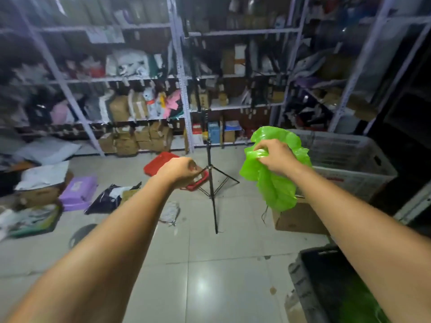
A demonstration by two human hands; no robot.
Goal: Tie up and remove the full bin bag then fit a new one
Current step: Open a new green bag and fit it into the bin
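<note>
Both bare forearms [112, 241] extend forward over the tiled floor [210, 264]. A dark bin [295, 275] stands at lower right, beneath the right forearm. The right hand [276, 157] holds a crumpled green bin bag [276, 187] in the air, fingertips pinching its bunched upper part. The rest of the bag hangs below the hand. The left hand [179, 170] is apart from the bag, fingers curled tightly together. A black tripod [213, 194] stands beyond.
</note>
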